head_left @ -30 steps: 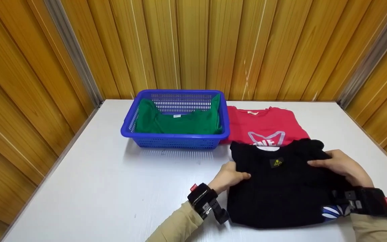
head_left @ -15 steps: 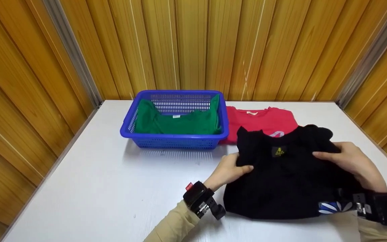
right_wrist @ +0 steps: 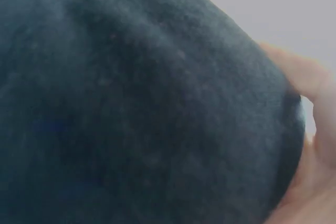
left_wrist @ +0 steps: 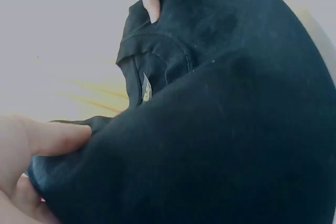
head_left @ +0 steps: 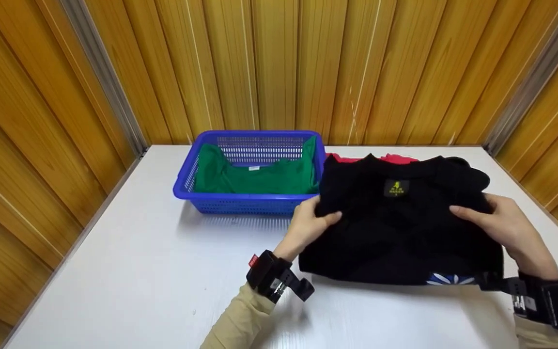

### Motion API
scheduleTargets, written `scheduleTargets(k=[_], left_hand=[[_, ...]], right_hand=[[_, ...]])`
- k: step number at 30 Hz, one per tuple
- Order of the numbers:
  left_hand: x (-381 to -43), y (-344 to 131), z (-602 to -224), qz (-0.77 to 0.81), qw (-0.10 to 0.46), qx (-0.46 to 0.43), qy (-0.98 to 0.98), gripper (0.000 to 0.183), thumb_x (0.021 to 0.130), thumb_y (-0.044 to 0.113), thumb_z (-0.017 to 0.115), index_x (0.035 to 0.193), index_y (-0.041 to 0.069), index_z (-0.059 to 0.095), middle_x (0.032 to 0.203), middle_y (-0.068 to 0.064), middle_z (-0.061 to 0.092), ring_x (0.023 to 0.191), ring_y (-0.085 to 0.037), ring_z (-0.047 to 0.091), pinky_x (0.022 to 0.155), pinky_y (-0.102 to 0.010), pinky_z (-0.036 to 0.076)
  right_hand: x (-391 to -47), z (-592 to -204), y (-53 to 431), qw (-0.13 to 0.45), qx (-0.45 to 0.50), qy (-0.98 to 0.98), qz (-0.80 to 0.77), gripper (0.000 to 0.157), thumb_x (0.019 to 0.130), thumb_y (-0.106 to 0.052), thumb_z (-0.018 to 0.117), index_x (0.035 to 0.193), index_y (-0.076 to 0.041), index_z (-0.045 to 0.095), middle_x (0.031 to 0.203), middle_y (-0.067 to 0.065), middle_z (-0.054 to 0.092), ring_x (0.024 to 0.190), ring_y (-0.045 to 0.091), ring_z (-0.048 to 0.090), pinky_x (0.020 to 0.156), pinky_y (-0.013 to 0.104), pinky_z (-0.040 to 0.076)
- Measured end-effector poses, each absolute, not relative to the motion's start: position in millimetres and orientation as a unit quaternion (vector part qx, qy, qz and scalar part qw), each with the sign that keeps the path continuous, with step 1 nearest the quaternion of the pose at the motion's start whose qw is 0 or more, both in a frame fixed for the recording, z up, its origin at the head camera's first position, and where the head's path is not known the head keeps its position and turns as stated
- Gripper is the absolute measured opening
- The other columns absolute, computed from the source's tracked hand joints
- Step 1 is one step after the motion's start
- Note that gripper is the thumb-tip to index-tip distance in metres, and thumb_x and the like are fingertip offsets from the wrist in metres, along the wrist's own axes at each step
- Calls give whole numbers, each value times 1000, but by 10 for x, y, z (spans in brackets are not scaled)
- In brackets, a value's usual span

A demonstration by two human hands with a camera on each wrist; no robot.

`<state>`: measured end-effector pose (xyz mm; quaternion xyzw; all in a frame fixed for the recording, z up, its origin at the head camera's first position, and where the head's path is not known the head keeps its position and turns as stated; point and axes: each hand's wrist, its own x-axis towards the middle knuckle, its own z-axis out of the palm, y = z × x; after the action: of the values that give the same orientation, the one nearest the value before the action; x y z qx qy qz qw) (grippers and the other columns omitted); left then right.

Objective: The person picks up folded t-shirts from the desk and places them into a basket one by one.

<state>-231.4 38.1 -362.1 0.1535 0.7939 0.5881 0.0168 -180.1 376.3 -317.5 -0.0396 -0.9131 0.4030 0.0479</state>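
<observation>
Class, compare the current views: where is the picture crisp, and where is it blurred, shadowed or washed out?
Head: basket fairly crisp, its soft shadow on the table; left wrist: black shirt dark, pale and washed out behind it; right wrist: black shirt and right hand softly blurred.

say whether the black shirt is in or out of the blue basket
Out. The left hand and right hand grip the black shirt by its sides, to the right of the blue basket; green cloth lies inside.

Wood-grain walls (head_left: 274, 72) on three sides of a white tabletop (head_left: 138, 271), grey metal strips (head_left: 107, 72) at the corners.
</observation>
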Motion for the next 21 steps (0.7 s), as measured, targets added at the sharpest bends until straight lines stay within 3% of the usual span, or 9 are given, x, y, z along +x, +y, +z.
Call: scheduleTargets(k=[9, 21], left_hand=[[-2407, 228, -3566, 657, -49, 123, 742, 34, 85, 25, 71, 112, 4, 66, 109, -12, 70, 92, -18, 66, 82, -28, 54], [-2490, -20, -3444, 679, -95, 120, 718, 35, 85, 21, 71, 113, 1, 64, 110, -16, 69, 91, -19, 66, 83, -30, 54]], right_hand=[[-1781, -3182, 3564, 105, -14, -876, 470, 10, 88, -26, 67, 95, -24, 60, 80, -25, 63, 70, -2, 62, 62, 18, 52], [-1786, -3222, 3352, 177, 13, -852, 492, 14, 87, -18, 69, 99, -21, 62, 84, -22, 66, 73, -3, 61, 63, 15, 50]])
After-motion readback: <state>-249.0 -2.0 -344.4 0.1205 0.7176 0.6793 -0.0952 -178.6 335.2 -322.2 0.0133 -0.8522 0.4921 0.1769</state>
